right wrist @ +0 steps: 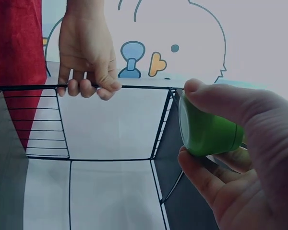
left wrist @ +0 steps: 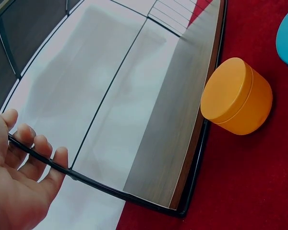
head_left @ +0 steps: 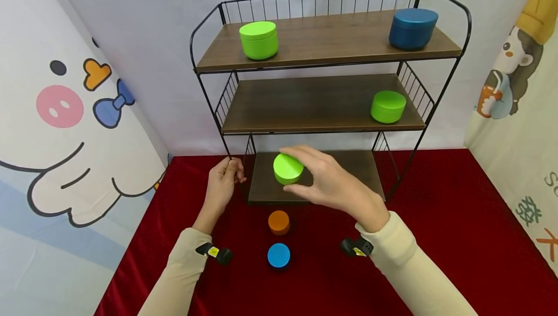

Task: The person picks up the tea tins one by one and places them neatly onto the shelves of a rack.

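Observation:
My right hand (head_left: 329,178) holds a green round tin (head_left: 288,168) between thumb and fingers, in front of the bottom shelf (head_left: 266,187). The right wrist view shows that green tin (right wrist: 209,127) tilted on its side in the grip. My left hand (head_left: 223,180) grips the black front post of the rack at its lower left, its fingers (left wrist: 60,160) curled round the thin bar. On the red cloth before the rack, an orange tin (head_left: 279,222) sits just behind a blue tin (head_left: 279,256).
A three-tier rack has wooden shelves in a black wire frame. Its top shelf (head_left: 331,35) bears a green tin (head_left: 259,40) at left and a dark blue tin (head_left: 412,28) at right. Another green tin (head_left: 388,107) stands at the right of the middle shelf (head_left: 305,105).

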A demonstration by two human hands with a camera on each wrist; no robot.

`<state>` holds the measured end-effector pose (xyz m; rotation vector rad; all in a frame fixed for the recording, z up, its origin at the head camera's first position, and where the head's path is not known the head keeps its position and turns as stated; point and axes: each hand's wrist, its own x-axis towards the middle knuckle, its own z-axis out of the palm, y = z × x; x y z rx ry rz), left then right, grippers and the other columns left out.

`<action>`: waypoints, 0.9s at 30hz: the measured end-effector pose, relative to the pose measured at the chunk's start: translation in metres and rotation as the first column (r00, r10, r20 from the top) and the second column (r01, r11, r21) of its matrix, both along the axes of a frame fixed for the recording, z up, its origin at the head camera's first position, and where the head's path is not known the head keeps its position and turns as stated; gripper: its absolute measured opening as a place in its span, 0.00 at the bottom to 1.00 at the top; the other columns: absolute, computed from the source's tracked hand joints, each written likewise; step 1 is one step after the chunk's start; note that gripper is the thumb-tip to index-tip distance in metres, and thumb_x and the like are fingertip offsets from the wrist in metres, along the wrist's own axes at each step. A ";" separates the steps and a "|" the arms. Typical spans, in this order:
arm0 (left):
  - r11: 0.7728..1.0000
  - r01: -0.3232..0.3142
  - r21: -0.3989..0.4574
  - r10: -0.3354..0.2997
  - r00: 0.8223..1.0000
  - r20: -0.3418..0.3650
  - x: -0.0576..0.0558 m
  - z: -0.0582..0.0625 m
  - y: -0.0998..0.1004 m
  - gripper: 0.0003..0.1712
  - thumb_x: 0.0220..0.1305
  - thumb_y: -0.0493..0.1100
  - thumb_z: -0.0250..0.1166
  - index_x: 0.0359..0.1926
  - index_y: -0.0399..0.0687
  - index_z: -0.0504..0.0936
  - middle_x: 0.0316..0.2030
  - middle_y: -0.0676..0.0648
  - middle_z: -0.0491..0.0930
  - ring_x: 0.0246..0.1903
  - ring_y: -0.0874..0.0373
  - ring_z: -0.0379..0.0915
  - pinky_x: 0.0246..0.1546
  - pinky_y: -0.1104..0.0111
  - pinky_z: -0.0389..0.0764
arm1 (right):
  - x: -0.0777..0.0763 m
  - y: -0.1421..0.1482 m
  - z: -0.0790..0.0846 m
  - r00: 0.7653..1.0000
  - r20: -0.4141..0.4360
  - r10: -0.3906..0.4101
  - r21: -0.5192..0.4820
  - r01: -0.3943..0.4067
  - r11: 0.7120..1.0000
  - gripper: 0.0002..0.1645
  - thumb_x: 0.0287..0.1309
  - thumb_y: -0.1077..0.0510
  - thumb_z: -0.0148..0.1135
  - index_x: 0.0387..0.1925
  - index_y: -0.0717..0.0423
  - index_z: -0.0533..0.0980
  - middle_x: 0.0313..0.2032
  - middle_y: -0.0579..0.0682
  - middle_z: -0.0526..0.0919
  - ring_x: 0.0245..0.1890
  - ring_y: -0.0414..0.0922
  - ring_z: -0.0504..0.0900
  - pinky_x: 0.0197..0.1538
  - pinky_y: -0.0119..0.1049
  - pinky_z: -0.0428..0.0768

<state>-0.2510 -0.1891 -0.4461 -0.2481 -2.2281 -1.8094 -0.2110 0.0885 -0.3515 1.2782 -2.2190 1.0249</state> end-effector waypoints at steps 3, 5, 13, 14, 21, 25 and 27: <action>1.000 -0.003 -0.003 0.003 1.000 0.004 0.001 0.000 0.000 0.24 0.82 0.47 0.47 0.38 0.28 0.74 0.27 0.37 0.71 0.28 0.59 0.75 0.38 0.68 0.86 | -0.001 -0.004 0.006 1.000 -0.012 0.005 0.002 -0.005 1.000 0.43 0.47 0.61 0.84 0.64 0.67 0.74 0.58 0.62 0.81 0.57 0.53 0.83 0.59 0.42 0.85; 1.000 -0.004 -0.009 0.004 1.000 0.008 0.001 0.000 0.000 0.24 0.82 0.47 0.47 0.38 0.29 0.75 0.27 0.38 0.71 0.28 0.59 0.75 0.38 0.67 0.86 | -0.002 -0.006 0.009 1.000 -0.021 0.005 0.005 -0.004 1.000 0.44 0.47 0.61 0.84 0.64 0.67 0.74 0.58 0.62 0.81 0.57 0.53 0.83 0.60 0.42 0.84; 1.000 -0.013 -0.014 0.013 1.000 0.008 0.001 0.000 0.000 0.24 0.82 0.48 0.47 0.37 0.28 0.74 0.27 0.38 0.71 0.27 0.59 0.75 0.37 0.68 0.86 | -0.004 -0.014 0.026 0.999 -0.027 0.031 0.013 -0.030 0.999 0.44 0.47 0.61 0.84 0.65 0.67 0.73 0.60 0.60 0.80 0.58 0.52 0.82 0.62 0.40 0.83; 1.000 -0.014 -0.016 0.014 1.000 0.006 0.001 0.000 0.000 0.25 0.82 0.48 0.47 0.37 0.29 0.75 0.27 0.38 0.71 0.27 0.58 0.75 0.37 0.69 0.86 | -0.004 -0.015 0.029 0.999 -0.028 0.034 0.016 -0.033 0.999 0.44 0.48 0.61 0.84 0.65 0.66 0.73 0.60 0.60 0.80 0.58 0.51 0.82 0.62 0.40 0.83; 1.000 -0.014 -0.013 0.014 1.000 -0.001 0.000 0.000 0.000 0.25 0.82 0.48 0.47 0.37 0.28 0.75 0.27 0.35 0.71 0.27 0.56 0.75 0.35 0.72 0.85 | -0.010 -0.022 0.044 0.997 -0.059 0.054 0.007 -0.054 0.999 0.43 0.49 0.60 0.83 0.65 0.68 0.73 0.59 0.60 0.80 0.57 0.50 0.82 0.62 0.38 0.82; 1.000 -0.011 -0.010 0.011 1.000 -0.002 0.000 0.000 0.000 0.24 0.82 0.47 0.47 0.37 0.28 0.75 0.27 0.35 0.71 0.27 0.57 0.75 0.35 0.72 0.85 | -0.015 -0.024 0.048 0.995 -0.078 0.067 -0.020 -0.069 0.997 0.43 0.48 0.61 0.83 0.63 0.70 0.73 0.58 0.62 0.81 0.57 0.51 0.82 0.62 0.39 0.82; 1.000 -0.010 -0.010 0.010 1.000 -0.002 0.000 0.000 0.000 0.24 0.82 0.47 0.47 0.37 0.28 0.75 0.27 0.36 0.71 0.27 0.57 0.75 0.35 0.72 0.85 | -0.017 -0.025 0.051 0.994 -0.080 0.069 -0.022 -0.071 0.997 0.42 0.48 0.61 0.83 0.63 0.70 0.74 0.58 0.63 0.81 0.57 0.52 0.82 0.63 0.39 0.82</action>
